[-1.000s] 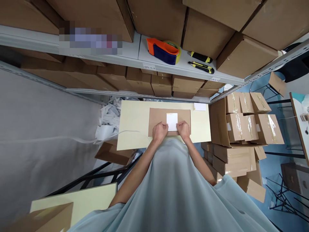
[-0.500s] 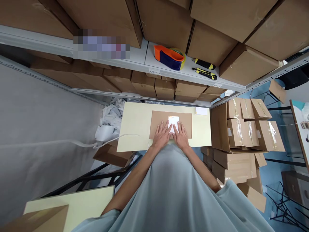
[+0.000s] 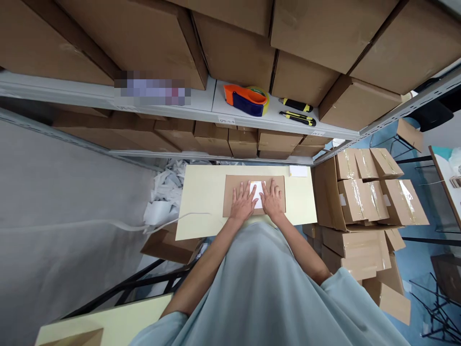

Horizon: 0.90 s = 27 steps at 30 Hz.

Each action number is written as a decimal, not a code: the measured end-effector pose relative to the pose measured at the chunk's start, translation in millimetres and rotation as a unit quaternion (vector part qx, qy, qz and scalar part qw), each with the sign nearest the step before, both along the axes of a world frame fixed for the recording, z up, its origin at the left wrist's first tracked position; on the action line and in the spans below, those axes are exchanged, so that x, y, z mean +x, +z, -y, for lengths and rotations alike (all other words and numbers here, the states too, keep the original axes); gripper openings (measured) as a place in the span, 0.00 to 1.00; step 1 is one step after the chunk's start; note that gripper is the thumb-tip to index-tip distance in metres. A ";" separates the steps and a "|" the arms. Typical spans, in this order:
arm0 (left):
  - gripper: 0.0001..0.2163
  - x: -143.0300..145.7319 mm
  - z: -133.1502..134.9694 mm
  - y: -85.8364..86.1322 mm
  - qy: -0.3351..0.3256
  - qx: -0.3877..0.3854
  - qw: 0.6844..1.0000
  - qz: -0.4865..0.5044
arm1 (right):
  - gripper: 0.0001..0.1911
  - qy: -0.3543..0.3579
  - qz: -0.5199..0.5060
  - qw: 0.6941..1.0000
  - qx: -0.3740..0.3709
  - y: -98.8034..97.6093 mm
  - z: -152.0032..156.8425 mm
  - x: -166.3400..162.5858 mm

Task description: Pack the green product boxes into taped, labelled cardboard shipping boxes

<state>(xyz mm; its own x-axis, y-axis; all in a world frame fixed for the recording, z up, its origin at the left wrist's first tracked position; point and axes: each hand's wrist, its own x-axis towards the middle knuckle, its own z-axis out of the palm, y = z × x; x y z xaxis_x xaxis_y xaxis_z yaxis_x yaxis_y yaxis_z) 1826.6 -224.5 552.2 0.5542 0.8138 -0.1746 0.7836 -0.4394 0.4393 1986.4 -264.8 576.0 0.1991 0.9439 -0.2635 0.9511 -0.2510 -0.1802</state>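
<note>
A flat brown cardboard box (image 3: 236, 182) lies on the pale yellow table (image 3: 201, 192) in front of me. On its top is a white label (image 3: 257, 197). My left hand (image 3: 244, 202) rests flat with fingers spread over the label's left edge and the cardboard. On the other side, my right hand (image 3: 272, 199) lies flat, its fingers apart, touching the label's right edge and the cardboard. Neither hand grips anything. Print on the label is too small to read.
A small white stack of labels or cards (image 3: 298, 171) sits at the table's back right. The shelf (image 3: 201, 101) above carries a tape dispenser (image 3: 248, 100), two utility knives (image 3: 298, 117) and cardboard boxes. Taped boxes (image 3: 351, 199) are piled at right; a white cable (image 3: 180, 217) crosses the table's left.
My hands have shifted slightly apart over the label and remain flat on it. The camera view has tilted upward, so the shelf and table appear lower.
</note>
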 end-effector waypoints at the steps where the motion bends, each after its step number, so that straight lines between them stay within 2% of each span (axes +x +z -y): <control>1: 0.31 4.2 -3.1 -0.8 0.003 0.000 1.000 -0.002 | 0.33 -0.001 0.005 1.000 -0.003 -0.3 -7.2 -0.1; 5: 0.33 13.5 -8.4 -3.4 0.034 0.005 0.999 -0.004 | 0.34 -0.003 0.015 1.000 -0.003 -6.3 -12.7 -2.9; 12: 0.34 14.2 -0.5 -2.2 0.042 0.018 0.999 -0.018 | 0.34 0.022 -0.006 1.000 0.017 -12.8 49.1 -5.7; 14: 0.34 11.3 4.2 -2.4 0.031 0.026 0.999 -0.022 | 0.34 0.022 -0.014 0.999 0.021 -11.3 58.0 -4.2; 19: 0.31 -9.0 17.5 2.5 0.010 0.030 0.998 -0.060 | 0.33 0.003 -0.047 0.999 0.021 -7.5 47.6 -2.8; 23: 0.33 -31.6 22.1 14.4 0.100 0.019 0.988 -0.113 | 0.31 -0.013 -0.104 0.993 0.053 -11.7 50.6 7.9; 27: 0.45 -51.6 26.7 18.8 0.250 -0.022 0.962 -0.107 | 0.34 -0.087 -0.179 0.974 0.110 -31.5 90.1 38.5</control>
